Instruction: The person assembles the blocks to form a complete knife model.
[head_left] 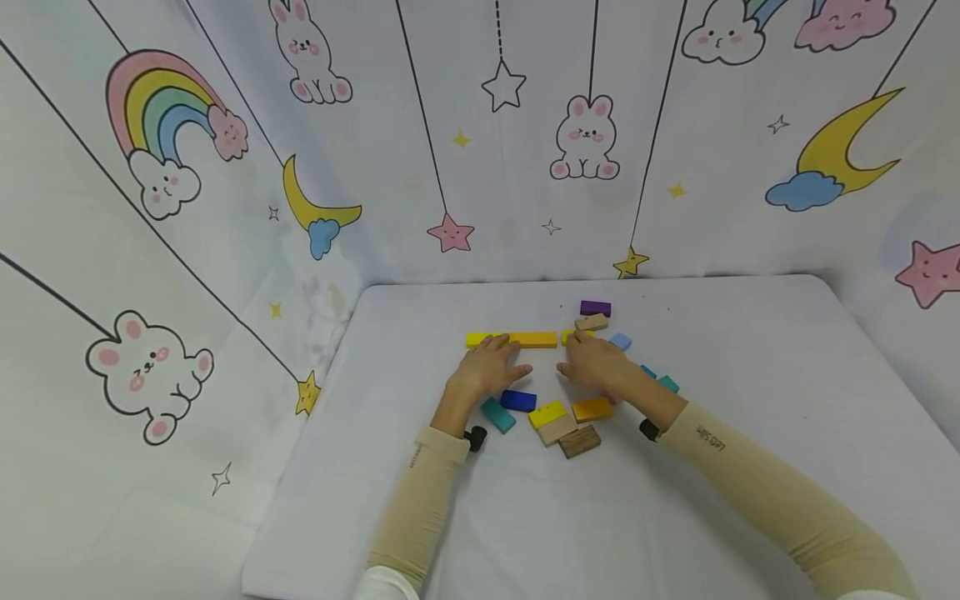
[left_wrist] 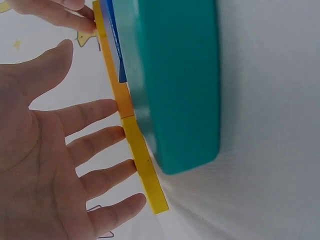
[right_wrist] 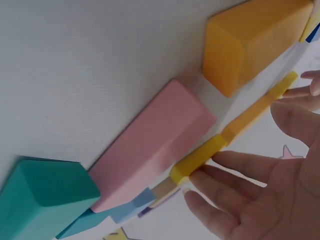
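My left hand (head_left: 489,367) rests fingertips on a yellow block (left_wrist: 146,167) and an orange block (head_left: 534,340) lying end to end in a row, its thumb spread away. My right hand (head_left: 596,362) touches a second yellow block (right_wrist: 199,159) with extended fingertips, its thumb also apart. In the head view a narrow gap separates that block from the orange one. Nearest the left wrist lies a teal block (left_wrist: 180,85), with a dark blue block (head_left: 518,401) beside it. Below the right hand are a pink block (right_wrist: 155,145) and another orange block (head_left: 592,408), both untouched.
Beyond the right hand lie a purple block (head_left: 596,308), a beige block (head_left: 592,322) and a light blue block (head_left: 621,341). Teal pieces (head_left: 667,383) sit near the right forearm. Closer in, a yellow block (head_left: 547,414) touches a beige block (head_left: 558,431) and a brown block (head_left: 580,442).
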